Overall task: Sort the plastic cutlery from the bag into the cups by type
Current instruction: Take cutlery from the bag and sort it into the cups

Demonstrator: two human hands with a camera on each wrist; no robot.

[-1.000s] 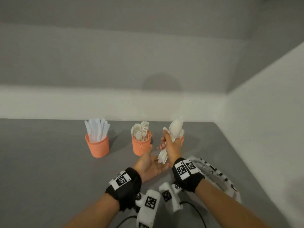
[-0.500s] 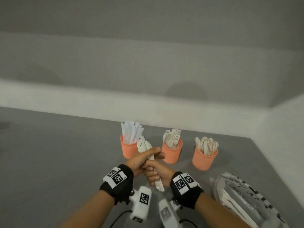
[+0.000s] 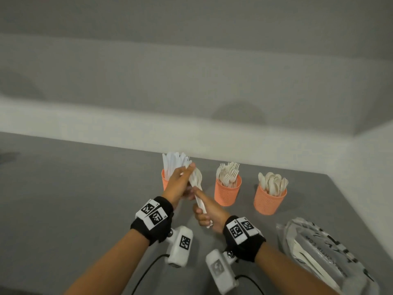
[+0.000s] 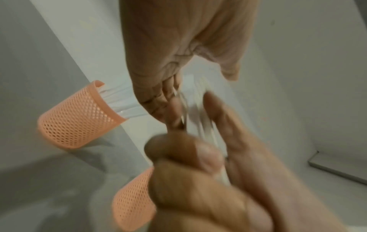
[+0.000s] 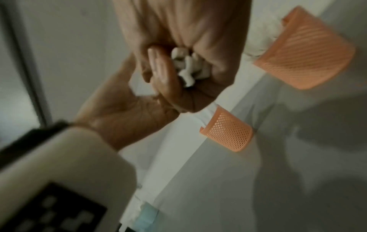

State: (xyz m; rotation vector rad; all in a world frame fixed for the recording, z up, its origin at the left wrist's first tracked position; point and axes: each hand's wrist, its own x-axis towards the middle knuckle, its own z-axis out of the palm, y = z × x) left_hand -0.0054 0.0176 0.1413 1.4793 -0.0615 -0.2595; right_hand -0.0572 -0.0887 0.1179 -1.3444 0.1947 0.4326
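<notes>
Three orange mesh cups stand in a row: the knife cup [image 3: 164, 184] [image 4: 77, 120] [image 5: 228, 131], the fork cup [image 3: 226, 193] [image 4: 131, 202] [image 5: 305, 59] and the spoon cup [image 3: 269, 201]. My right hand [image 3: 204, 216] [image 5: 178, 70] grips a bundle of white cutlery [image 3: 196, 184] [image 4: 196, 109] by its handles, whose ends [image 5: 186, 67] poke from the fist. My left hand [image 3: 190, 168] [image 4: 190, 87] pinches the bundle's upper end just in front of the knife cup. Which piece it pinches is too blurred to tell.
The clear printed bag [image 3: 319, 256], with more cutlery inside, lies on the grey table [image 3: 74, 199] at the right. A white wall [image 3: 127, 128] runs close behind the cups, and another rises on the right.
The bundle has moved from near the spoon cup to in front of the knife cup. My left hand, open a second ago, closed on it and slid up to its top.
</notes>
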